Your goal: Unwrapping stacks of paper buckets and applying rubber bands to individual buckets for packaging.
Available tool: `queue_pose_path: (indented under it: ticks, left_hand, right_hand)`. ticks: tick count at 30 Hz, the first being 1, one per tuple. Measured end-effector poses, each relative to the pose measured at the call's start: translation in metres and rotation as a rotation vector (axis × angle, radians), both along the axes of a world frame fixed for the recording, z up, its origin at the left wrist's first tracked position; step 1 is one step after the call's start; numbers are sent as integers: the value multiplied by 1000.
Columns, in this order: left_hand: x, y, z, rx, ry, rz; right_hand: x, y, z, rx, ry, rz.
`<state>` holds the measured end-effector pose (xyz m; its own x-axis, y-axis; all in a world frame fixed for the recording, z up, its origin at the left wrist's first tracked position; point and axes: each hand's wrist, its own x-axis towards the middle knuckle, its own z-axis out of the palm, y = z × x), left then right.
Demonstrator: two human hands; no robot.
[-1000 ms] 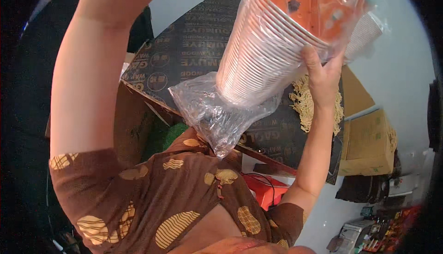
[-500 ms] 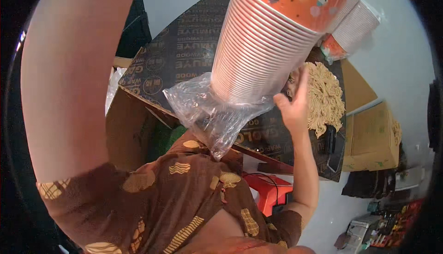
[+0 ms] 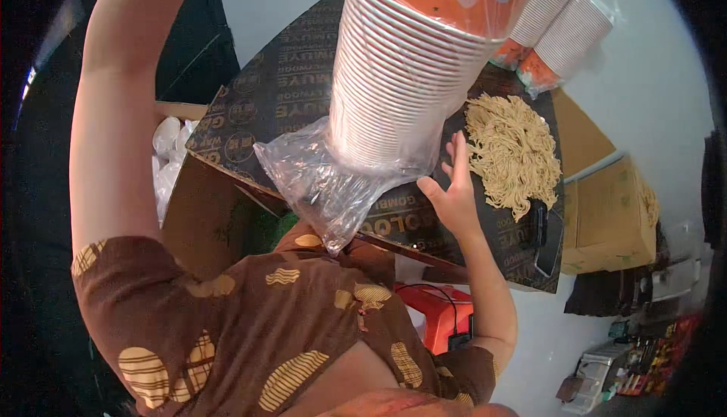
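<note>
A tall stack of nested paper cups (image 3: pixel 405 76), white-rimmed with an orange patterned side at the top, rises in front of me inside a clear plastic bag (image 3: pixel 318 182). The bag's loose, crumpled end spreads over the table's near edge. My right hand (image 3: pixel 454 193) is close to the stack's lower right side, fingers stretched and thumb apart, holding nothing; whether it touches the bag I cannot tell. My left arm reaches up past the upper edge, so the left hand is hidden. A pile of beige string loops (image 3: pixel 515 152) lies right of my right hand.
The dark printed board tabletop (image 3: pixel 257 106) bears a black phone-like object (image 3: pixel 547 243). More bagged cup stacks (image 3: pixel 568 38) lie at the far right. Cardboard boxes (image 3: pixel 609 220) stand to the right; an open box (image 3: pixel 197 205) is at the left. A red stool (image 3: pixel 443 318) is below.
The cup stack appears slightly further left and higher in view. My right hand has shifted left with it, its fingers still stretched. The left arm appears further from the camera.
</note>
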<state>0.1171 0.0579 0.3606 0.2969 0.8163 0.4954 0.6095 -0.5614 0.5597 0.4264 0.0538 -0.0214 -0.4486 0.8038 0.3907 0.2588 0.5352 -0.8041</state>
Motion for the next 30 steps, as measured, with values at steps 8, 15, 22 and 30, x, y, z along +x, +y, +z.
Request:
queue_pose_path:
  ticks: [8, 15, 22, 30]
  left_hand:
    - [22, 3, -27, 212, 397, -101]
    - [27, 33, -23, 210, 350, -93]
    - [39, 40, -19, 222, 310, -75]
    - [42, 26, -17, 236, 246, -25]
  right_hand:
    - [-7, 1, -21, -84, 131, 101]
    - [9, -4, -23, -110, 74, 32]
    - [12, -3, -36, -16, 19, 33]
    - [9, -2, -39, -91, 33, 58]
